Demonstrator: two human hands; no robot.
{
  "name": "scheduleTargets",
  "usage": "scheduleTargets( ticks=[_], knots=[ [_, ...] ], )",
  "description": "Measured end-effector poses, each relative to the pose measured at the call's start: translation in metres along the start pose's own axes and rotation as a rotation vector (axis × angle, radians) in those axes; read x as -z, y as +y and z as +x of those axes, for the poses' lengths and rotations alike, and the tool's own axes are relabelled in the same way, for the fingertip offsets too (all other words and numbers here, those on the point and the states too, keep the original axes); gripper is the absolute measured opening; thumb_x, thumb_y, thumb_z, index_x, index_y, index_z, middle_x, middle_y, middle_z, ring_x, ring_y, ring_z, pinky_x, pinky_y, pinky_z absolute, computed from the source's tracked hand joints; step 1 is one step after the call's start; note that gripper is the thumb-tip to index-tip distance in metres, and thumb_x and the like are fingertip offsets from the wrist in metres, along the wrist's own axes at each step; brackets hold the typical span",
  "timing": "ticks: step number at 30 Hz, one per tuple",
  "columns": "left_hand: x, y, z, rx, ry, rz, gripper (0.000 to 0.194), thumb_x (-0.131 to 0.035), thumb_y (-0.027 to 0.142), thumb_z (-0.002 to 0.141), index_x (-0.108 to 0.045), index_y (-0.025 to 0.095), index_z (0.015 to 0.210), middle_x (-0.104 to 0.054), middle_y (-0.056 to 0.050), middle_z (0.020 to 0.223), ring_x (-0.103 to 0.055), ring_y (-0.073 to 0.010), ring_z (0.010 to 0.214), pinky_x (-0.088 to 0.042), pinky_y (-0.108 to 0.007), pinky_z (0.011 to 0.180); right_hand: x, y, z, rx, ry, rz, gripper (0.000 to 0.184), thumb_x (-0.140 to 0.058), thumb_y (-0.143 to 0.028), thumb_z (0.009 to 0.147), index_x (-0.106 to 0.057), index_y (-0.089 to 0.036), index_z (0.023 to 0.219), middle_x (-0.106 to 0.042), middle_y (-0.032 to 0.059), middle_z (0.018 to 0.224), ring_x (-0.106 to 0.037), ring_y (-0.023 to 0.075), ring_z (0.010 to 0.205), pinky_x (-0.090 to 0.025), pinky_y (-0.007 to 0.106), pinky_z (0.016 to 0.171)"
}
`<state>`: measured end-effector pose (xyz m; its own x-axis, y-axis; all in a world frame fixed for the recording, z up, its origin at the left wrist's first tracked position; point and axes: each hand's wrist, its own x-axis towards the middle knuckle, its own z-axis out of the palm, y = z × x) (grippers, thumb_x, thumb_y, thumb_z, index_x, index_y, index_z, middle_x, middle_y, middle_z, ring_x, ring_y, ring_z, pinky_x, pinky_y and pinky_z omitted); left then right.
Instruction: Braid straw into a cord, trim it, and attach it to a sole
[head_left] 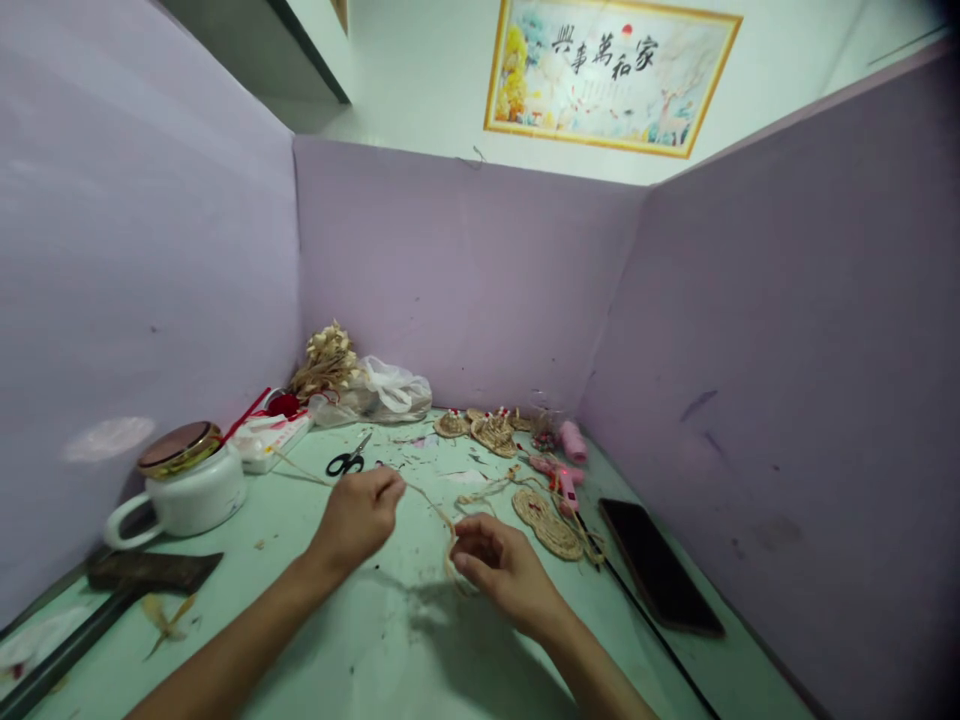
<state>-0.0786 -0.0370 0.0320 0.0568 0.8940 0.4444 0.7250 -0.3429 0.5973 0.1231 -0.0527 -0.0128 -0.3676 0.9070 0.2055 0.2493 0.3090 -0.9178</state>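
A thin strand of jute twine (431,503) runs between my two hands above the green table. My left hand (358,515) is closed in a fist-like pinch around it, and more of the strand trails off to the left. My right hand (504,568) has its fingers curled, with the twine at the fingertips and a loose loop hanging below. Right of that hand lies a flat coiled twine piece (547,523) made of joined rounds. Loose twine strands (491,490) lie behind it. Beyond my left hand rest black-handled scissors (347,462).
At right are a pink glue gun (566,480), its black cord and a dark phone (660,567). Small twine hats (493,430) sit at the back. Left stand a white mug (196,495) and a hammer (150,572). Purple panels (465,270) enclose the table.
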Motion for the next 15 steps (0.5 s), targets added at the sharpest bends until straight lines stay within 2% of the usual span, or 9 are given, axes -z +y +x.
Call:
scheduleTargets(
  ticks=[2, 3, 6, 8, 11, 13, 15],
  knots=[
    [0.013, -0.009, 0.009, 0.117, 0.174, -0.146, 0.024, -0.044, 0.033, 0.072, -0.051, 0.016, 0.057, -0.045, 0.003, 0.049, -0.041, -0.0097, 0.050, -0.031, -0.020, 0.051, 0.005, -0.001, -0.001, 0.005, -0.022, -0.153, 0.024, -0.056, -0.029, 0.072, -0.059, -0.016, 0.092, -0.060, 0.0027, 0.079, -0.050, 0.0112, 0.063, -0.037, 0.022, 0.056],
    [0.018, -0.013, 0.014, 0.194, 0.252, -0.230, 0.023, -0.045, 0.034, 0.071, -0.050, 0.016, 0.058, -0.041, 0.004, 0.047, -0.037, -0.0087, 0.047, -0.029, -0.020, 0.047, 0.007, -0.003, -0.001, 0.015, -0.055, -0.214, 0.023, -0.054, -0.032, 0.074, -0.061, -0.017, 0.089, -0.059, 0.0016, 0.073, -0.048, 0.0106, 0.060, -0.035, 0.021, 0.054],
    [0.023, -0.030, 0.024, 0.421, 0.357, -0.384, 0.019, -0.042, 0.034, 0.068, -0.045, 0.017, 0.059, -0.032, 0.006, 0.045, -0.028, -0.0071, 0.039, -0.021, -0.020, 0.038, 0.007, -0.007, -0.001, 0.058, -0.077, -0.279, 0.034, -0.040, -0.039, 0.082, -0.063, -0.015, 0.077, -0.046, -0.0024, 0.053, -0.039, 0.0092, 0.050, -0.028, 0.021, 0.048],
    [0.020, -0.044, 0.028, 0.485, 0.365, -0.357, 0.017, -0.040, 0.032, 0.067, -0.043, 0.018, 0.058, -0.029, 0.007, 0.043, -0.025, -0.0074, 0.037, -0.019, -0.020, 0.037, 0.006, -0.008, -0.002, 0.100, 0.015, -0.303, 0.038, -0.036, -0.041, 0.084, -0.061, -0.015, 0.073, -0.041, -0.0029, 0.051, -0.036, 0.0093, 0.049, -0.027, 0.022, 0.048],
    [0.013, -0.064, 0.032, 0.498, 0.334, -0.257, 0.016, -0.042, 0.029, 0.065, -0.046, 0.018, 0.054, -0.032, 0.006, 0.041, -0.031, -0.0090, 0.038, -0.024, -0.021, 0.040, 0.009, -0.010, -0.003, 0.159, 0.104, -0.404, 0.037, -0.037, -0.040, 0.084, -0.057, -0.015, 0.064, -0.041, -0.0023, 0.051, -0.037, 0.0100, 0.050, -0.027, 0.023, 0.050],
    [0.013, -0.071, 0.031, 0.478, 0.247, -0.170, 0.014, -0.049, 0.026, 0.060, -0.048, 0.017, 0.049, -0.037, 0.003, 0.039, -0.038, -0.0112, 0.041, -0.027, -0.022, 0.042, 0.014, -0.011, -0.003, 0.171, 0.100, -0.480, 0.036, -0.038, -0.039, 0.084, -0.057, -0.016, 0.063, -0.043, -0.0015, 0.051, -0.038, 0.0108, 0.050, -0.027, 0.024, 0.050],
    [0.014, -0.069, 0.028, 0.441, 0.145, -0.076, 0.008, -0.056, 0.018, 0.051, -0.051, 0.017, 0.044, -0.042, 0.001, 0.038, -0.046, -0.0149, 0.045, -0.030, -0.023, 0.046, 0.020, -0.014, -0.004, 0.172, 0.082, -0.535, 0.034, -0.039, -0.038, 0.083, -0.060, -0.017, 0.067, -0.049, 0.0002, 0.054, -0.042, 0.0119, 0.051, -0.028, 0.024, 0.051]
  ],
)
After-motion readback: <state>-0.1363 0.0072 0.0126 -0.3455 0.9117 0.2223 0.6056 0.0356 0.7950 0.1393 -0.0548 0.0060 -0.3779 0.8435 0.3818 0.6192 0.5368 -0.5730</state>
